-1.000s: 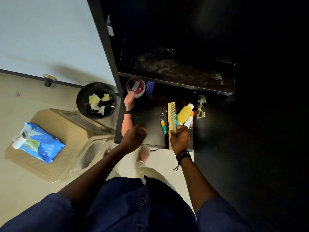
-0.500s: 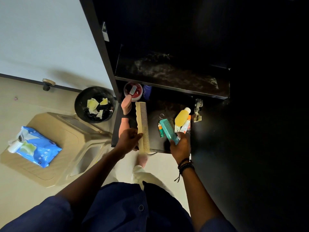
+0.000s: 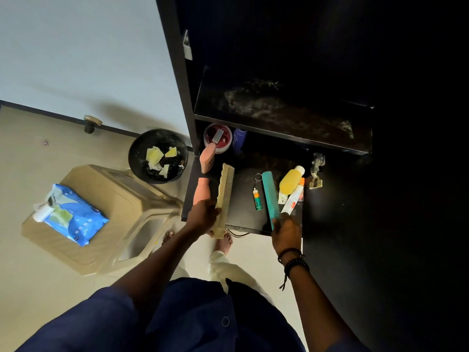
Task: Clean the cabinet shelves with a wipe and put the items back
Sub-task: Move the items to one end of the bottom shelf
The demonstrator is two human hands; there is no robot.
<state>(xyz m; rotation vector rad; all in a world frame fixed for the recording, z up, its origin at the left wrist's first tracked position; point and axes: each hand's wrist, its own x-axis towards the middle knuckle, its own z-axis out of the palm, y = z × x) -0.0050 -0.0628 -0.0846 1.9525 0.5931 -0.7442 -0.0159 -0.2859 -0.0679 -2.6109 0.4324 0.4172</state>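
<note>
Head view: your left hand (image 3: 203, 215) now has its fingers curled round the handle end of the cream comb (image 3: 224, 196), where a second ago it was an empty fist and both combs sat together at your right hand (image 3: 286, 232). The right now pinches only the teal comb (image 3: 271, 196), its teeth lying on the lower shelf (image 3: 241, 217) between the keyring (image 3: 256, 196) and the yellow bottle (image 3: 290, 181). The cream comb has crossed to just beside the pink bottle (image 3: 201, 191). You seem to be arranging returned items. The upper shelf (image 3: 279, 110) shows pale smears, and the wipes pack (image 3: 71, 214) sits well apart on the stool (image 3: 121, 212).
</note>
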